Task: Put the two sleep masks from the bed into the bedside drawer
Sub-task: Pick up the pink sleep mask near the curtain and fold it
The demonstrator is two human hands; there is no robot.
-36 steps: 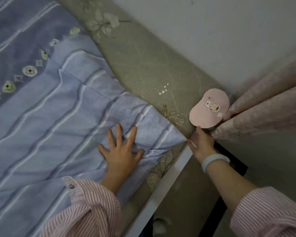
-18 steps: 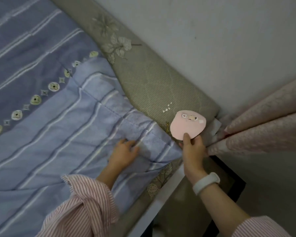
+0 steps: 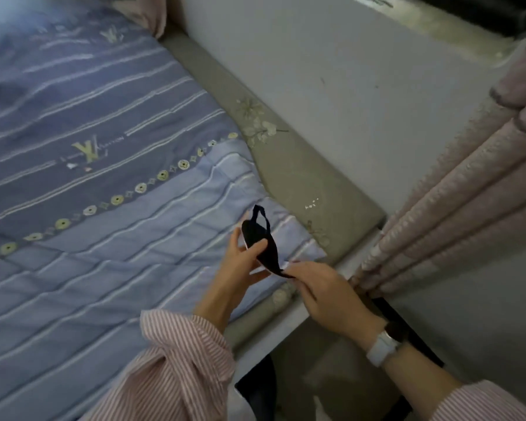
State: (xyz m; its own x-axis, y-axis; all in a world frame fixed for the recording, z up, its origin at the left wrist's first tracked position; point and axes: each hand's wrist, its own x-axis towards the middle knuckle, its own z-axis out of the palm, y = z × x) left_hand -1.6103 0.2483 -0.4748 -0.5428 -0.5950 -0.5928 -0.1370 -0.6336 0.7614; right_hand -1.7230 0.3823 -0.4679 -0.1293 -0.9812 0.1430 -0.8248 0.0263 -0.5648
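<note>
dark sleep mask (image 3: 260, 243) held above the blue quilt (image 3: 104, 238) near the bed corner. left hand (image 3: 240, 268) pinches its body; right hand (image 3: 322, 290) pinches the lower end. judged light, limp, non-fragile; strap loop dangles, so grip the padded body. second mask, drawer: not discernible.

matt black cloth mask (image 3: 260, 241), quilted cotton bedspread (image 3: 104, 208) (striped)

Before you, the bed's olive-grey floral-printed mattress cover (image 3: 301, 174) runs beside the wall. Directly on it lies a blue striped quilt (image 3: 104, 238), its corner near the mattress's end.
</note>
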